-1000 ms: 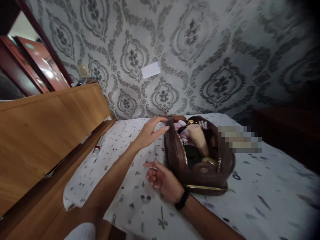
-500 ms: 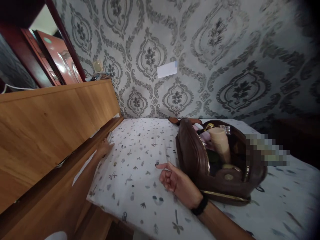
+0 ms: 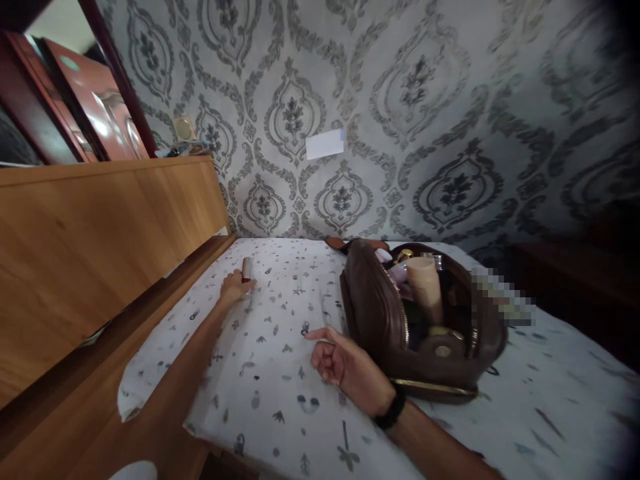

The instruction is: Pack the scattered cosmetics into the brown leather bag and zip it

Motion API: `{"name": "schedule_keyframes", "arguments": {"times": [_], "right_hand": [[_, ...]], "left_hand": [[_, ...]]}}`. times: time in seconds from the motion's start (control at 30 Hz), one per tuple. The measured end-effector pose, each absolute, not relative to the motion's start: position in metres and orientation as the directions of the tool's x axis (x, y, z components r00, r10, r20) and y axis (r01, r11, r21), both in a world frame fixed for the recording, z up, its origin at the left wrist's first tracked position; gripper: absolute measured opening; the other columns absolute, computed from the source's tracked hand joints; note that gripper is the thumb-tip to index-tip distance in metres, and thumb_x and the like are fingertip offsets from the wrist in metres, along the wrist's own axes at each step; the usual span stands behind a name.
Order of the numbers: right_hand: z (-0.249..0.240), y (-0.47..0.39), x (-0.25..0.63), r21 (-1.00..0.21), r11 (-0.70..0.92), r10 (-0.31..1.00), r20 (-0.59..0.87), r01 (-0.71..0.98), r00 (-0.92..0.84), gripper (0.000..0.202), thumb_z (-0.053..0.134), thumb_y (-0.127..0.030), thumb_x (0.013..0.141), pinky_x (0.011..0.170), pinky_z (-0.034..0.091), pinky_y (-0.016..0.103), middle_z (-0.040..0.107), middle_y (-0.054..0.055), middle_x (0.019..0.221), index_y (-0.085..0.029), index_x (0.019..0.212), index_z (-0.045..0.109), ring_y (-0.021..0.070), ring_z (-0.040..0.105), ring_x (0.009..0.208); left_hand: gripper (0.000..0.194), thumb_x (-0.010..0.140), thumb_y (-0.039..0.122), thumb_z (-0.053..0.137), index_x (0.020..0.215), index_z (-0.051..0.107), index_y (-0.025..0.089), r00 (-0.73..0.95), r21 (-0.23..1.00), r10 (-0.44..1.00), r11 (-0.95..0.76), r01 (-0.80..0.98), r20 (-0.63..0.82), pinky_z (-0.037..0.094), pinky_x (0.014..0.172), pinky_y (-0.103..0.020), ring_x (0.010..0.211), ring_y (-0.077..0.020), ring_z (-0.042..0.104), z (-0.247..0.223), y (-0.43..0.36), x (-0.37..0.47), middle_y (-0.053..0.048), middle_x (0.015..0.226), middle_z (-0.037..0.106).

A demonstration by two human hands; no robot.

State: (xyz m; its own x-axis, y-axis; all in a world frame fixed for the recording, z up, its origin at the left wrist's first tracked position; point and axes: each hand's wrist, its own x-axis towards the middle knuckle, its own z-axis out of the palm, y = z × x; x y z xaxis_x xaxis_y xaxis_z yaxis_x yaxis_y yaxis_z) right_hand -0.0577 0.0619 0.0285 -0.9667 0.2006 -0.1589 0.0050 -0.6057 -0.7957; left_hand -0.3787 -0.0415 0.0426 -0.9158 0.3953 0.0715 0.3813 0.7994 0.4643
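My left hand [image 3: 234, 288] is at the far left part of the patterned white sheet [image 3: 280, 307], its fingers closed round a small red and silver cylinder [image 3: 247, 269]. Beside the bag, my right hand [image 3: 333, 360] rests palm up on the sheet, with the index finger stretched out, the others loosely curled and nothing held. A dark band circles its wrist. The brown leather bag [image 3: 370, 300] stands unzipped to the right, with a beige bottle [image 3: 425, 287] and other small items inside.
A wooden headboard [image 3: 115, 233] runs along the left, with small items on its top. Behind the sheet rises a patterned wall [image 3: 345, 80] with a white paper [image 3: 325, 144] on it. A blurred patch lies right of the bag.
My left hand has moved from the sheet's edge by the headboard to the right, and the small cylinder now shows in it. A flap of sheet now lies spread at the left. The view has shifted slightly.
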Motion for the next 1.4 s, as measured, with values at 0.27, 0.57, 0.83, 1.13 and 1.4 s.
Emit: {"name": "schedule_keyframes", "arguments": {"times": [0.27, 0.57, 0.83, 1.13, 1.4], "right_hand": [[0.022, 0.059, -0.06, -0.827, -0.562, 0.241, -0.125, -0.034, -0.962, 0.055, 0.076, -0.063, 0.07, 0.044, 0.032, 0.018, 0.067, 0.003, 0.069, -0.014, 0.094, 0.071, 0.009, 0.058, 0.052], [0.022, 0.054, -0.06, -0.786, -0.603, 0.262, -0.035, -0.135, -0.964, 0.056, 0.085, -0.049, 0.068, 0.053, 0.05, 0.02, 0.068, 0.001, 0.089, -0.019, 0.109, 0.062, 0.0141, 0.071, 0.07], [0.019, 0.052, -0.06, -0.908, -0.42, 0.15, -0.064, -0.005, -0.987, 0.057, 0.087, -0.056, 0.058, 0.042, 0.038, 0.017, 0.063, -0.005, 0.062, -0.014, 0.084, 0.059, 0.0054, 0.054, 0.044], [0.019, 0.042, -0.06, -0.94, -0.327, 0.032, -0.11, 0.093, -0.993, 0.065, 0.083, -0.068, 0.048, 0.043, 0.039, 0.019, 0.062, -0.004, 0.053, -0.016, 0.076, 0.054, 0.0087, 0.057, 0.043], [0.026, 0.039, -0.061, -0.873, -0.484, 0.185, -0.044, -0.052, -0.982, 0.068, 0.079, -0.071, 0.049, 0.04, 0.035, 0.019, 0.06, -0.005, 0.055, -0.018, 0.079, 0.05, 0.0088, 0.055, 0.04]], "left_hand": [[0.043, 0.079, 0.039, 0.057, 0.117, 0.051, 0.02, -0.827, 0.86, 0.561, 0.435, 0.267, -0.027, 0.049, 0.068, -0.029, 0.087, -0.0234, 0.066, 0.046, -0.007, -0.309, -0.007, 0.094, 0.066], [0.03, 0.069, 0.034, 0.072, 0.088, 0.053, 0.021, -0.583, 0.985, 0.798, -0.166, 0.037, 0.156, 0.042, 0.052, -0.019, 0.06, -0.0099, 0.051, 0.041, -0.02, -0.173, 0.004, 0.071, 0.052], [0.037, 0.077, 0.05, 0.067, 0.094, 0.056, 0.018, -0.653, 0.916, 0.741, -0.357, -0.184, 0.158, 0.047, 0.055, -0.022, 0.058, -0.0119, 0.056, 0.056, -0.018, -0.182, 0.002, 0.067, 0.06], [0.038, 0.083, 0.056, 0.061, 0.093, 0.063, 0.019, -0.795, 0.863, 0.603, -0.438, -0.254, 0.071, 0.051, 0.056, -0.021, 0.057, -0.0109, 0.058, 0.06, -0.031, -0.215, 0.002, 0.066, 0.06], [0.041, 0.083, 0.059, 0.059, 0.092, 0.067, 0.02, -0.852, 0.891, 0.52, -0.41, -0.193, 0.055, 0.053, 0.054, -0.021, 0.061, -0.0131, 0.062, 0.073, -0.03, -0.213, 0.0, 0.07, 0.065]]}}
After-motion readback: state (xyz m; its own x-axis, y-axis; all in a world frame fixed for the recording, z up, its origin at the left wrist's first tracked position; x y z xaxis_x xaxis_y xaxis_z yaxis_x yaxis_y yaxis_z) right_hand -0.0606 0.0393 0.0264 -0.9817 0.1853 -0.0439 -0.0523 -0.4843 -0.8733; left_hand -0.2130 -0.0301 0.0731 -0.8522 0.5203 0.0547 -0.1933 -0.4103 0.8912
